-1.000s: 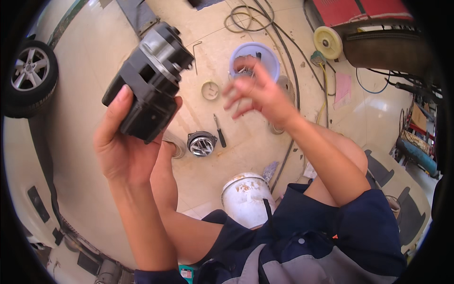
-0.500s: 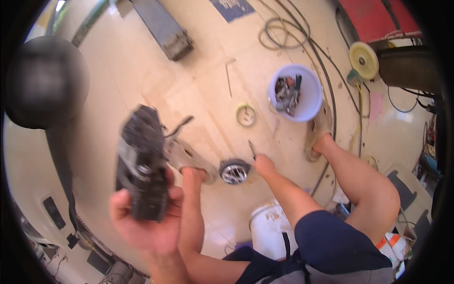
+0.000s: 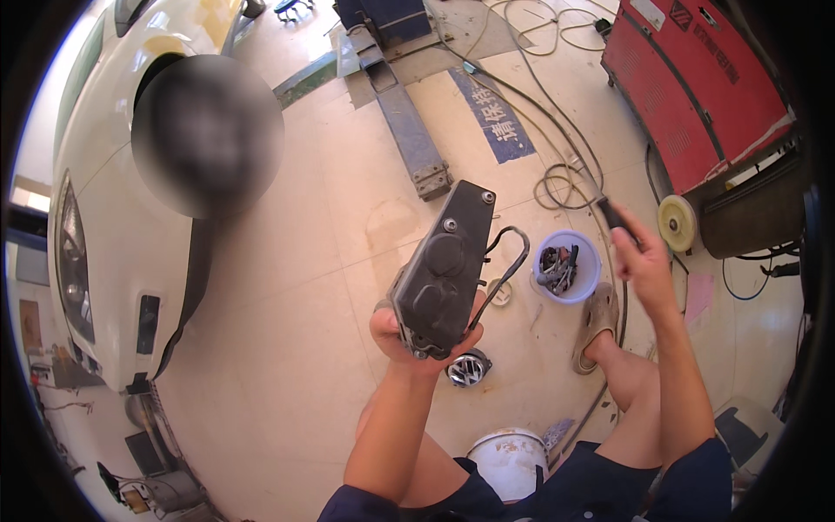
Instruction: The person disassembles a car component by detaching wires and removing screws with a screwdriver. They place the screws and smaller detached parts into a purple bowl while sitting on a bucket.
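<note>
Raised in front of me, my left hand (image 3: 402, 339) grips the lower end of a black plastic housing (image 3: 448, 261). Metal bolts show at its corners, and two round bulges stand on its upper face. A short black cable (image 3: 519, 244) loops from its right side. My right hand (image 3: 645, 265) is closed round the dark handle of a screwdriver (image 3: 612, 214), its shaft pointing up and left, apart from the housing. On the floor below the housing lies a round chrome emblem (image 3: 468, 370) with a black rim. The fingers under the housing are partly hidden.
A pale purple bucket (image 3: 591, 268) with dark parts stands near my right foot, beside a tape roll (image 3: 498, 293). Cables (image 3: 557, 187) trail across the floor. A white bucket (image 3: 509, 465) stands between my legs, a car (image 3: 130, 226) at left, a red cabinet (image 3: 687, 96) at right.
My left hand has moved right with the housing and turned its bolted face into view. My right hand has lifted the screwdriver from near the emblem, up and right. The view has shifted.
</note>
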### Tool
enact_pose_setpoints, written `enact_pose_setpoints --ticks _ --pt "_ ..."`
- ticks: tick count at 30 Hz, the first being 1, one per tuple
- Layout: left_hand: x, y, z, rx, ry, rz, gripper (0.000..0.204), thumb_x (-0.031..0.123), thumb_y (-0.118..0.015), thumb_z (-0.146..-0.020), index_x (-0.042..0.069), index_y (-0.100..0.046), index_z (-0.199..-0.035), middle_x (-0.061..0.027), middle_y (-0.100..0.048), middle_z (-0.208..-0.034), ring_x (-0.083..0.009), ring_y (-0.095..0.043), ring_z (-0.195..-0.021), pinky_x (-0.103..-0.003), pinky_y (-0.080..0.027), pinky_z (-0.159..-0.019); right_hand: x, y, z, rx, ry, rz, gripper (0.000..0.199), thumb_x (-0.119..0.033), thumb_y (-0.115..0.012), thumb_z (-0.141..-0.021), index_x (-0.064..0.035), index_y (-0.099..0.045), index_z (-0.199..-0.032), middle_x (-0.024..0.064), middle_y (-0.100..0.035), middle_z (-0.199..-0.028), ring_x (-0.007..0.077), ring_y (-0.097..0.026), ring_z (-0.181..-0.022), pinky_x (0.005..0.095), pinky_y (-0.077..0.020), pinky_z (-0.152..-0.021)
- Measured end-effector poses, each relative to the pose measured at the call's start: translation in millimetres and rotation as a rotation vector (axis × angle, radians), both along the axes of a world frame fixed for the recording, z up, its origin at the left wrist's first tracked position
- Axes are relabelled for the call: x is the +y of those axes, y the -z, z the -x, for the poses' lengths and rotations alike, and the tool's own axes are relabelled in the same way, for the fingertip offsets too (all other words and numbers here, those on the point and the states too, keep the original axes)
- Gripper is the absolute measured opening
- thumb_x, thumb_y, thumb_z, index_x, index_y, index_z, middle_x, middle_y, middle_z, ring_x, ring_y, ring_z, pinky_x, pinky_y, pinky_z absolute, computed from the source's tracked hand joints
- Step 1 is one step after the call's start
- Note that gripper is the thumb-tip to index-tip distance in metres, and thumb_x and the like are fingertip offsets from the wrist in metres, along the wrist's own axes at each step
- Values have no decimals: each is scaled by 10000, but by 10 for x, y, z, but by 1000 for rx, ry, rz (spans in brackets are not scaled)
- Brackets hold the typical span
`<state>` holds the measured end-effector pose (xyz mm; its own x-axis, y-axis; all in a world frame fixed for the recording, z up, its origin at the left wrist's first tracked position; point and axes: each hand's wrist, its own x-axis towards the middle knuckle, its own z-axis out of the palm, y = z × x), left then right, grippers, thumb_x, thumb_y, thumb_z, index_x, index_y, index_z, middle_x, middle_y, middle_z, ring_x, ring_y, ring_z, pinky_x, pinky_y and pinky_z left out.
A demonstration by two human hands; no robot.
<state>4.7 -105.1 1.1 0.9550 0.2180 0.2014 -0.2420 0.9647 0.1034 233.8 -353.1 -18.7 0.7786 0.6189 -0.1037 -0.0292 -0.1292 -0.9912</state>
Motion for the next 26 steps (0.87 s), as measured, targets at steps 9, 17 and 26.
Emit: enact_pose_setpoints --ticks 9,17,26 --pt "-34 33 -138 72 -21 67 492 290 -675 -960 2 -534 -1334 -136 -540 -1227 -215 -568 -864 -265 -532 -510 -215 -1325 -228 -385 194 -662 343 -271 -506 -1093 -16 -535 -1320 59 -571 -992 70 -441 -649 227 -359 -633" --pt "-31 -47 -210 116 -7 120 521 359 -663 -951 -13 -582 -1307 -134 -528 -1216 -206 -575 -859 -275 -517 -507 529 -1116 202 82 528 -502 258 -337 -533 -1066 -80 -538 -1040 33 -525 -759 60 -363 -445 214 -286 -397" --pt "-35 82 -263 212 -75 -63 686 404 -700 -896 53 -462 -1435 -135 -510 -1303 -259 -602 -910 -322 -519 -476 717 -1168 308 74 282 -507 338 -377 -539 -1026 -47 -468 -1025 82 -571 -680 109 -483 -406 221 -384 -337"
